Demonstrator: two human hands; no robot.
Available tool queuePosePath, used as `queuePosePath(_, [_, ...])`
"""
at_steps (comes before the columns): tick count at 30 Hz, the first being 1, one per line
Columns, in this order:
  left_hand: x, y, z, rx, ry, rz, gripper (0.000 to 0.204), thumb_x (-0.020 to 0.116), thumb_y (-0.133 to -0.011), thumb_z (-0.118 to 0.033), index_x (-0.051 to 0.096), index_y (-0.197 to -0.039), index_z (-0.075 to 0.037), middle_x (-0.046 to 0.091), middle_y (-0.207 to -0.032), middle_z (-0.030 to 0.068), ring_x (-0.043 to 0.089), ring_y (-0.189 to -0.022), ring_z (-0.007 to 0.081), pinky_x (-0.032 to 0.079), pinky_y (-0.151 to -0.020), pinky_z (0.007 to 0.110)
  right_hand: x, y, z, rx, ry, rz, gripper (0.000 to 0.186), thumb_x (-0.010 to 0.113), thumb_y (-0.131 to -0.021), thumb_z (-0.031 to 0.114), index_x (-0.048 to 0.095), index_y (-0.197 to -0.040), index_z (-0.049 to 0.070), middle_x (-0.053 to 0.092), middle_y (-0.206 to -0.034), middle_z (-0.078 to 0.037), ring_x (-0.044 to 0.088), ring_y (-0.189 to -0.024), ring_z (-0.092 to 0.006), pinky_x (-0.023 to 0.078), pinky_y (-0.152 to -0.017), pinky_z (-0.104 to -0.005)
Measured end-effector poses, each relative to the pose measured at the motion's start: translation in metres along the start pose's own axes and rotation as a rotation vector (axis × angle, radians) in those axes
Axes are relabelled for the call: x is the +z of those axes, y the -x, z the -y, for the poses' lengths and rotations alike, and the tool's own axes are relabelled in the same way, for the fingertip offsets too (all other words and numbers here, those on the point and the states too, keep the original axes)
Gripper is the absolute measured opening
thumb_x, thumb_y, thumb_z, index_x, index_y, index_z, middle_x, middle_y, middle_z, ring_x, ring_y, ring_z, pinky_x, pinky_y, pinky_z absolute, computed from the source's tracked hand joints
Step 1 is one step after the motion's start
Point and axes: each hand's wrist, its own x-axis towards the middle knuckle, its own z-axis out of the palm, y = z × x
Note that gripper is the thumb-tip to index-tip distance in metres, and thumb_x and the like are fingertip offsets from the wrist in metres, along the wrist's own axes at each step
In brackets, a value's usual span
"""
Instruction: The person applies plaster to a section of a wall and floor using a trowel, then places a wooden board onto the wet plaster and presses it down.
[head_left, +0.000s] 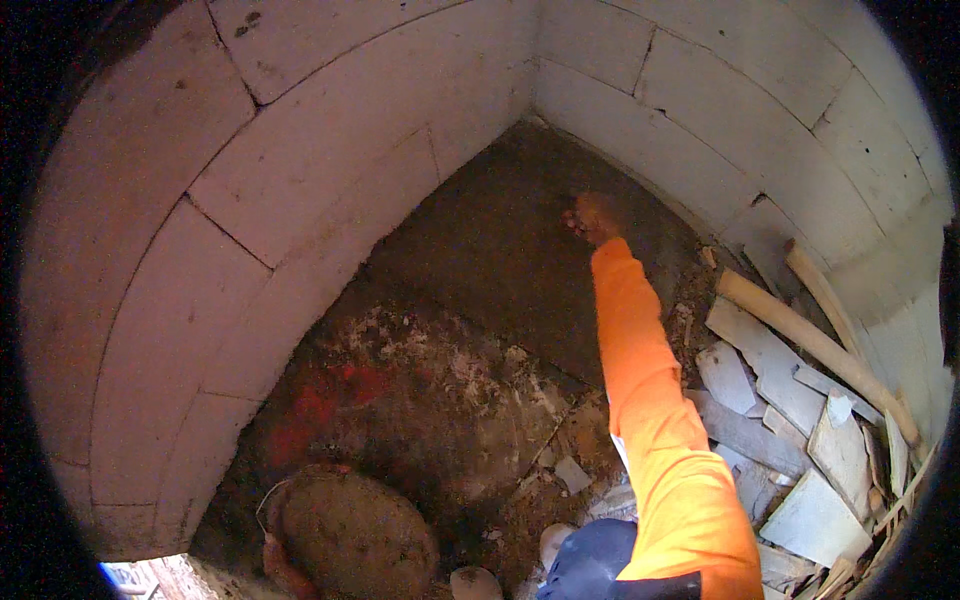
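Note:
My right arm, in an orange sleeve, stretches far forward over the dark, dusty floor (480, 250). My right hand (592, 218) hangs low over it near the far corner, its fingers curled and slightly blurred; whatever they hold is too small to make out. At the lower left, my left hand (283, 565) grips the left side of a round bucket (436, 545), its fingers partly hidden in shadow. Brown, earth-like material (350, 530) fills the bucket near its rim. A thin wire handle (262, 512) loops up beside my left hand.
Pale block walls (300, 190) meet at the far corner. Along the right wall lie broken boards and tile pieces (815, 520), with a long wooden pole (800, 335) across them. Red-stained floor (320, 400) and small rubble (572, 475) are nearer. My dark-clad knee (590, 560) shows below.

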Motion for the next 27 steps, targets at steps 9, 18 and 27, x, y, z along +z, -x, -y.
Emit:
queuePosePath(9, [-0.015, -0.008, 0.032, -0.168, 0.377, -0.003, 0.052, 0.042, -0.092, -0.040, 0.049, -0.124, 0.001, 0.054, -0.120, 0.0136, 0.050, -0.109, 0.0257, 0.037, -0.096, 0.039, 0.026, -0.004, 0.076, -0.021, 0.591, 0.250, 0.038, 0.046, -0.089, 0.039, 0.055, -0.110, 0.009, 0.053, -0.066, -0.004, 0.043, -0.046, -0.0110, 0.037, -0.044, -0.0288])
queuePosePath(18, [0.000, -0.003, 0.003, -0.169, 0.304, -0.141, 0.043, 0.044, -0.093, -0.033, 0.058, -0.109, 0.003, 0.058, -0.108, 0.0106, 0.052, -0.098, 0.0205, 0.041, -0.087, 0.035, 0.059, 0.076, 0.072, -0.179, 0.726, 0.462, 0.043, 0.045, -0.090, 0.044, 0.058, -0.101, 0.004, 0.059, -0.062, -0.009, 0.055, -0.052, -0.0208, 0.047, -0.055, -0.0399])
queuePosePath(27, [-0.044, -0.021, 0.064, -0.138, 0.082, -0.211, 0.034, 0.053, -0.091, -0.029, 0.066, -0.094, 0.002, 0.061, -0.088, 0.0029, 0.051, -0.081, 0.0124, 0.042, -0.075, 0.030, 0.146, 0.212, 0.037, -0.267, 0.402, 0.621, 0.043, 0.047, -0.091, 0.036, 0.051, -0.115, 0.000, 0.052, -0.066, -0.010, 0.051, -0.048, -0.0165, 0.043, -0.045, -0.0346])
